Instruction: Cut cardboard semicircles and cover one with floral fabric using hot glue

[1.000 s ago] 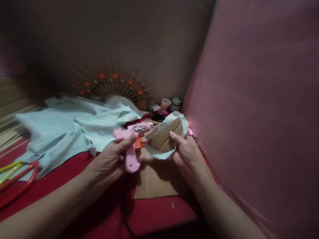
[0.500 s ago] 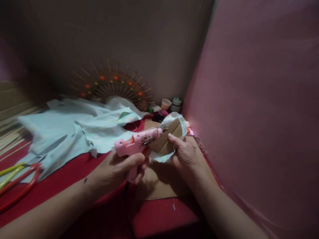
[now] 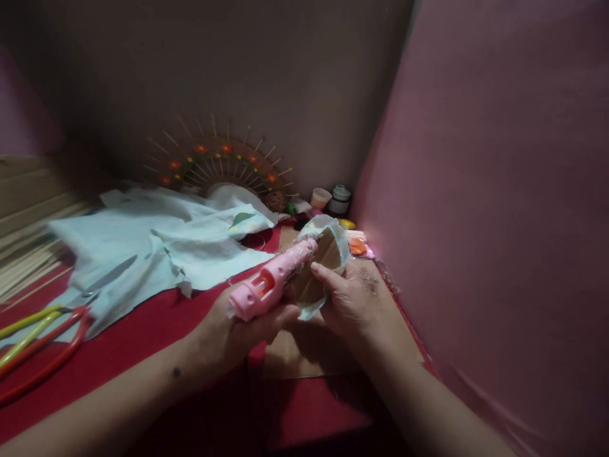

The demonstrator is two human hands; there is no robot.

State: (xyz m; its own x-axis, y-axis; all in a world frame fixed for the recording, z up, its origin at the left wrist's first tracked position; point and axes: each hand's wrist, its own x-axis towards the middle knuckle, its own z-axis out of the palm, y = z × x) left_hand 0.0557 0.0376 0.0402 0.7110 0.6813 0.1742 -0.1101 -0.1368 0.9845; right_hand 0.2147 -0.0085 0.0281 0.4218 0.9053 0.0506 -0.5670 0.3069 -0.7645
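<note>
My left hand (image 3: 252,324) is wrapped round a pink hot glue gun (image 3: 273,282), whose nozzle end reaches over a piece of brown cardboard (image 3: 328,251). Light blue cloth (image 3: 311,311) lies behind the cardboard and shows round its edge. My right hand (image 3: 349,301) grips the cardboard and cloth at their right side, its thumb on the cardboard face. The nozzle tip is hard to make out, so I cannot tell if it touches. Beneath both hands lies a larger flat cardboard sheet (image 3: 304,358).
A large light blue cloth (image 3: 157,235) spreads at the left, with scissors (image 3: 52,330) with red and yellow handles on it. A half-round fan-like decoration (image 3: 221,155) leans on the back wall. A cup (image 3: 320,198) and a jar (image 3: 339,199) stand in the corner by the pink wall (image 3: 485,222).
The glue gun has turned so its top faces me more and its nozzle points further up. The cardboard and cloth in my right hand have tilted and shifted slightly left.
</note>
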